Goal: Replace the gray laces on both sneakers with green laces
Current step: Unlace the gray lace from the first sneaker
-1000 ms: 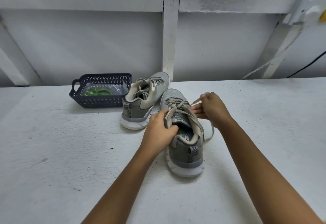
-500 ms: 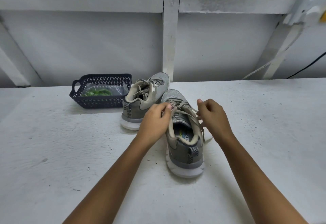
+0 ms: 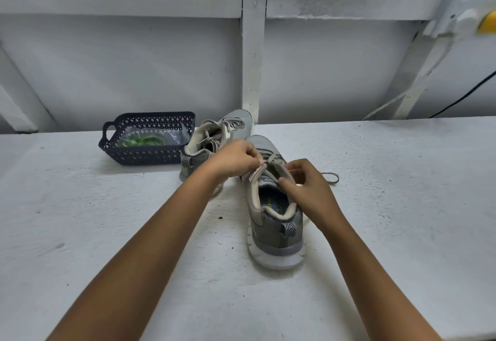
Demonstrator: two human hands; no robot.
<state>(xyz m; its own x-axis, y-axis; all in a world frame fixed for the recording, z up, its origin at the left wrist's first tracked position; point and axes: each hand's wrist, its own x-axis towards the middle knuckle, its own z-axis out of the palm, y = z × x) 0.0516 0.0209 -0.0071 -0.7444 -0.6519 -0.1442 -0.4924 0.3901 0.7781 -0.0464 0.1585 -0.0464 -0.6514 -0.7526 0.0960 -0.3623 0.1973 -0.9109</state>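
1. The near sneaker [image 3: 276, 236] stands on the tabletop [image 3: 134, 260] with its heel toward the person, in the same spot as a second ago.
2. The right hand [image 3: 311, 193] has come back in. A second ago it was up beside the toe, drawing a strand out to the right. Now it sits at the right side of the collar, thumb and forefinger pinched together on what looks like the gray lace [image 3: 331, 178] at the top eyelets.
3. The left hand [image 3: 233, 162] has let go of the tongue and left collar, which it was wrapped around a second ago. It has moved up, and its fingertips now pinch the lace at the top of the tongue, just across from the right hand.
4. A freed end of the lace now lies in a loose loop on the tabletop to the right of the sneaker. The lace still crosses through the lower eyelets. By my reading the pull has slackened the top row and both hands are set to draw the lace out row by row, so the task is still in its early part.
5. The far sneaker [image 3: 228, 125] stands just beyond the left hand, fully laced in gray and not moved.
6. The basket [image 3: 145, 155] sits at the back left beside that sneaker, with the green laces [image 3: 142, 140] in a clear bag inside it, untouched.
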